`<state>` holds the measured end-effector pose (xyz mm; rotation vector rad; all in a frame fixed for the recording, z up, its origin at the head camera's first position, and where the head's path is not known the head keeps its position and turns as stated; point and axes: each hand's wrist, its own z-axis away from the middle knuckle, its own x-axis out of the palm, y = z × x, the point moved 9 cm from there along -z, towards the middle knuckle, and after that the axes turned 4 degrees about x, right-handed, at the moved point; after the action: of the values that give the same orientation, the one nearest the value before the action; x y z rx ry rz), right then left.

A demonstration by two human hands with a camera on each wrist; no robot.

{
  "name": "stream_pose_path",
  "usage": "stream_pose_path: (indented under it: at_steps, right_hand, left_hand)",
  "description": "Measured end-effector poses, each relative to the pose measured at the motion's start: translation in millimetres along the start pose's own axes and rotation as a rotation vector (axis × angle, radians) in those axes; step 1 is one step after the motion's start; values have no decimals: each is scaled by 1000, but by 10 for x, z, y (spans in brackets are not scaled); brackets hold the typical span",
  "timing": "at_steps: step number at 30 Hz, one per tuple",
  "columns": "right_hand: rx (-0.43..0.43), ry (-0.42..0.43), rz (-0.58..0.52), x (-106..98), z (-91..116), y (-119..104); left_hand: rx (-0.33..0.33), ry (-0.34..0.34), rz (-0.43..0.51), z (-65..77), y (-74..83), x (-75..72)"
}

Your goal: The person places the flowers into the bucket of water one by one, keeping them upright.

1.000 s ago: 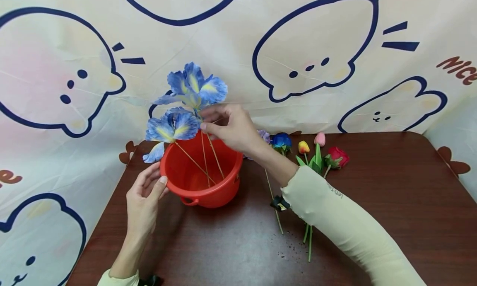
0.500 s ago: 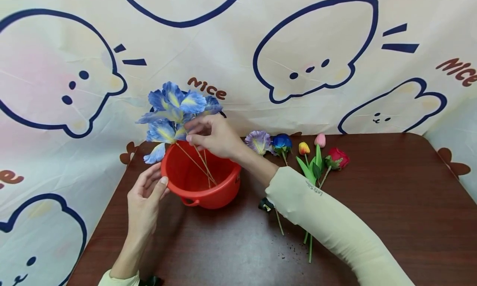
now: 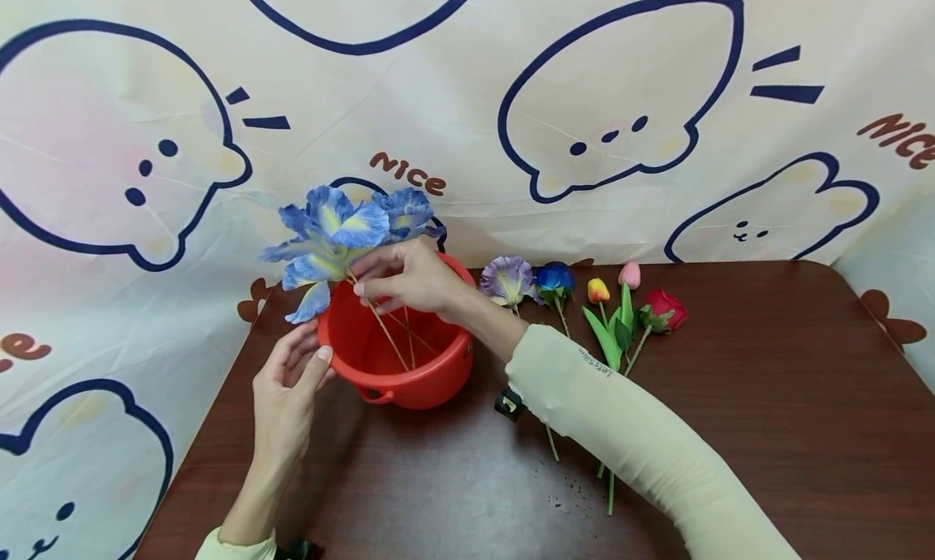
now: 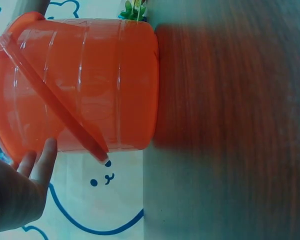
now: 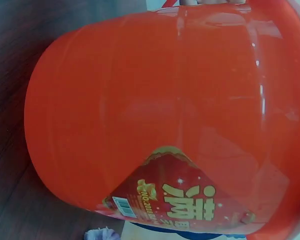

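Observation:
A red plastic bucket (image 3: 431, 388) stands upright on the table, with several blue artificial irises (image 3: 332, 227) leaning out of it at the back left. My left hand (image 3: 283, 402) grips its rim on the left, thumb over the edge. Above the opening, my right hand (image 3: 412, 280) pinches the thin stem of one iris just below the bloom; the stem's lower end is inside the bucket. In the left wrist view, the left fingers (image 4: 44, 162) lie along the bucket's side, near its lowered handle (image 4: 57, 107). Bucket wall (image 5: 140, 100) and a label (image 5: 180, 197) fill the right wrist view.
Right of the bucket lie a purple flower (image 3: 506, 280), a dark blue flower (image 3: 555, 282), a yellow-orange tulip (image 3: 598, 290), a pink tulip (image 3: 629, 275) and a red rose (image 3: 663, 310). The right forearm covers part of their stems. Dark crumbs (image 3: 573, 491) dot the brown table (image 3: 789, 398).
My right hand has moved left and down with the pinched iris, bringing its bloom beside the others. The purple flower has come into view. The left hand stays on the rim.

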<state>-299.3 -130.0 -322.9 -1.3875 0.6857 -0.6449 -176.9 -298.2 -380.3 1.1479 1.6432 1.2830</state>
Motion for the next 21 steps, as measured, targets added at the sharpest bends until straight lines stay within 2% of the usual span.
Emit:
stream_pose_path:
  at_steps: [6,14,21]
  right_hand:
    - [41,-69,79,92,-32,69]
    - [84,-81,201,136,-78,149]
    - [136,-84,162,157,-58,192]
  left_hand:
    - [8,0,-6,11,3,5]
    - [-6,10,-10,5,7,5]
    - [-12,6,-21,18,5,10]
